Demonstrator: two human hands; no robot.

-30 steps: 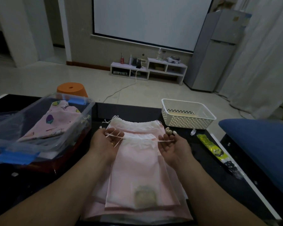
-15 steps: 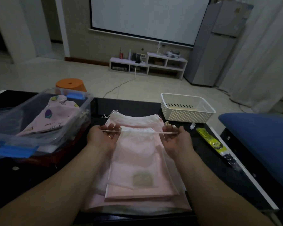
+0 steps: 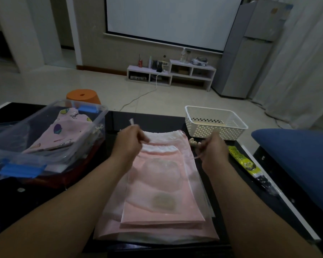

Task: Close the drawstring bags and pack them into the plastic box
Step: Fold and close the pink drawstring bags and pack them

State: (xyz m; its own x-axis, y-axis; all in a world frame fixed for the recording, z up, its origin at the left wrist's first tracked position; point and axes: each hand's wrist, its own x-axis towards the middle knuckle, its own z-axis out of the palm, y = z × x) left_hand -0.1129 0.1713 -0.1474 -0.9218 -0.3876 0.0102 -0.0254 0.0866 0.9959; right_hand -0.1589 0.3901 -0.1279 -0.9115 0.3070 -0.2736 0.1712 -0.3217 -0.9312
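Note:
A stack of pale pink drawstring bags [image 3: 157, 211] lies on the dark table in front of me. The small top bag [image 3: 157, 174] has its white mouth gathered narrow between my hands. My left hand [image 3: 128, 144] pinches the drawstring at the bag's left, with the cord's end sticking up above the fingers. My right hand [image 3: 212, 151] grips the other cord at the right and holds it out sideways. The clear plastic box [image 3: 36, 146] with blue latches stands to the left, and a printed pink bag [image 3: 64, 129] lies inside it.
A white perforated basket [image 3: 214, 125] sits at the table's far right. A yellow packet [image 3: 240, 161] lies by the right edge, next to a blue cushion [image 3: 296, 155]. Small beige bits [image 3: 193, 141] lie near the basket. An orange stool [image 3: 82, 96] stands on the floor beyond.
My hands have turned over and pulled the cords apart, and the top bag's mouth has gathered narrower. The view has shifted slightly.

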